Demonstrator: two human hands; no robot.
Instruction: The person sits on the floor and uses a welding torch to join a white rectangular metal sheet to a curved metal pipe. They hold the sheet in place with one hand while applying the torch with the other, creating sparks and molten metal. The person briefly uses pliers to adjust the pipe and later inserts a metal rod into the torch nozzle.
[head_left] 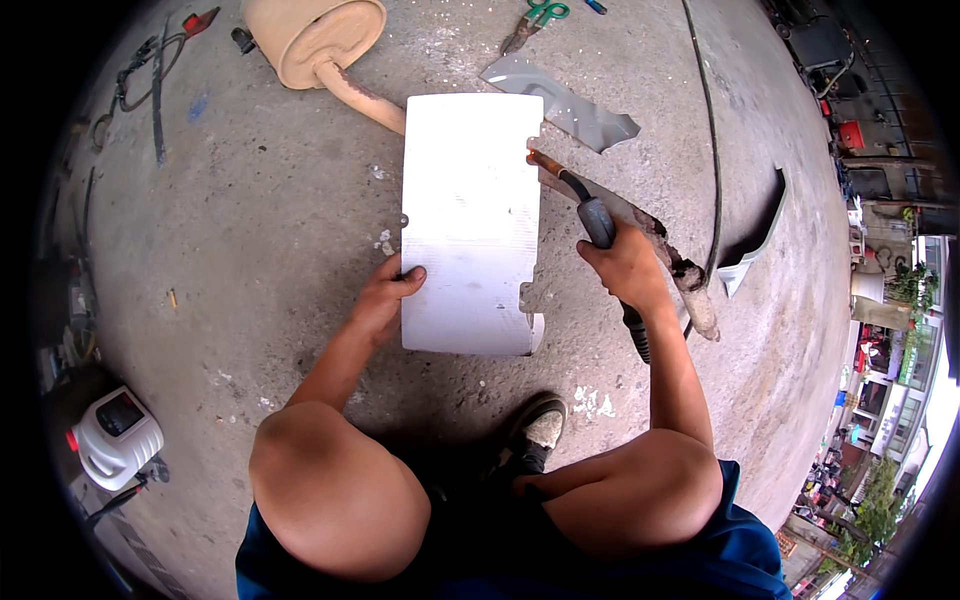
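From where I stand, the person's left hand (pixel 383 300) is clamped on the near part of a white panel (pixel 470 230), thumb lying over its left edge, the other fingers mostly hidden. The panel spreads to the right of that hand and well beyond it, its long axis running almost straight away from the person. Its notched long edge faces the right hand (pixel 632 265), and its near right corner curls under.

That right hand is wrapped around the grip of a torch (pixel 597 222). The torch slants forward and leftward from the fist, its neck bending toward the panel; the tip glows orange right at the upper notch, though I can't tell whether it touches. Its ribbed tail runs back toward the person, just below the hand.

Beyond the left hand, a tan muffler (pixel 330 45) lies on the concrete floor (pixel 260 250), its pipe (pixel 362 100) slanting rightward behind the panel. A rusty, holed tube (pixel 700 290) passes just right of the right hand. Farther ahead of that hand lie a grey metal scrap (pixel 565 108) and green-handled shears (pixel 535 25).
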